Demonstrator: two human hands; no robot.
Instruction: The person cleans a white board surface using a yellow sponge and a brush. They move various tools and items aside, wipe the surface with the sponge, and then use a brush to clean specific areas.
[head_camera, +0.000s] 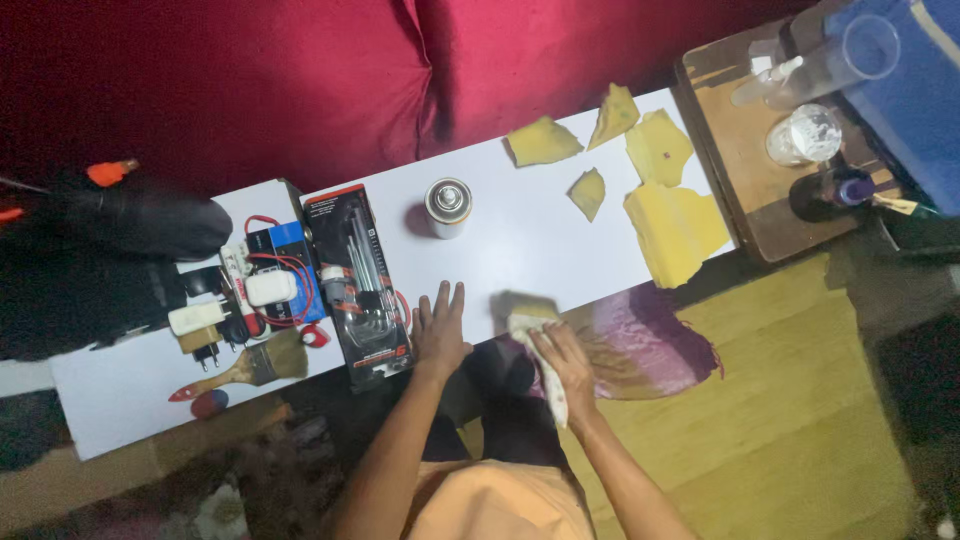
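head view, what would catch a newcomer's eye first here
The torn yellow pieces scattered over the right end of the white board stand out most, against the deep red cushion behind it. Near the front edge, the right hand presses a pale cloth onto the board, while the left hand lies flat beside it. A small spray can stands upright mid-board.

Single head-worn view, looking almost straight down, fairly near, onto the long white rectangular board (520, 240); dim edges probably hide detail.
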